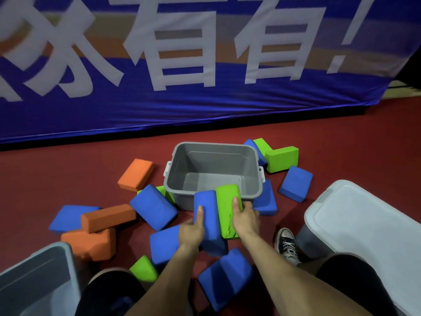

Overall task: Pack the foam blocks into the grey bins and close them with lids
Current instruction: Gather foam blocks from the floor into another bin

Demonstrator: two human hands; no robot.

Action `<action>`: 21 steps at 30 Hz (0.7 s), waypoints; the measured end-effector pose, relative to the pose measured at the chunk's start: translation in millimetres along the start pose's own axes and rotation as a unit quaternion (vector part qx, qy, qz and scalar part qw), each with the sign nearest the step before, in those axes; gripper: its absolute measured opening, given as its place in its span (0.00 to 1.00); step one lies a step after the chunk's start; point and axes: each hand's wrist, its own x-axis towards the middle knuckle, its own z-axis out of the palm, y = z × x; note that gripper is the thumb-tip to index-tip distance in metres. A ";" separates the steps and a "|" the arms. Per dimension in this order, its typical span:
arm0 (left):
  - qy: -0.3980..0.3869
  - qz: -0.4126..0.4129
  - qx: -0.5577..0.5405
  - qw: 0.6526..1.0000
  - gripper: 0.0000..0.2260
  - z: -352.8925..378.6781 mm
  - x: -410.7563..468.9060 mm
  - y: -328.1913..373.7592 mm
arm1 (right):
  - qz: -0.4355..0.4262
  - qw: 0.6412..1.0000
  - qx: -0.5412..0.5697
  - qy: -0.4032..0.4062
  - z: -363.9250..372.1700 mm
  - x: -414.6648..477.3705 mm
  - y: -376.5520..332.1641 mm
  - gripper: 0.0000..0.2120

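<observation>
An empty grey bin (182, 197) stands open on the red floor ahead of me. My left hand (191, 231) grips a blue foam block (208, 215). Pressed against that block's right side is a green foam block (226, 206), which my right hand (245, 216) grips. Both blocks are held on edge just in front of the bin's near rim. Several loose blue, orange and green blocks lie around the bin, such as an orange block (136, 174) at its left and a blue block (296, 184) at its right.
A second grey bin (38, 279) stands at the bottom left. On the right is a bin closed with a whitish lid (364, 226). A large blue banner (182, 106) hangs behind. My right shoe (287, 246) and my knees are at the bottom.
</observation>
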 end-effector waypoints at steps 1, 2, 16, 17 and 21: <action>0.004 0.004 -0.024 1.000 0.29 2.4 -0.2 0.8 | 0.001 1.000 0.022 -0.005 1.3 2.2 -3.4 0.29; 0.009 0.010 -0.035 0.999 0.28 4.9 2.3 2.8 | 0.000 0.999 0.042 -0.013 2.6 5.3 -6.4 0.29; 0.078 0.226 -0.039 0.970 0.28 -20.4 149.8 116.3 | -0.121 0.988 -0.089 -0.026 7.9 109.4 -155.7 0.23; 0.084 0.237 -0.031 0.967 0.29 -21.4 165.6 125.1 | -0.125 0.987 -0.096 -0.025 11.8 123.0 -168.9 0.23; 0.092 0.246 -0.004 0.965 0.30 -18.2 231.9 140.8 | -0.127 0.986 -0.108 -0.029 40.1 176.8 -198.4 0.24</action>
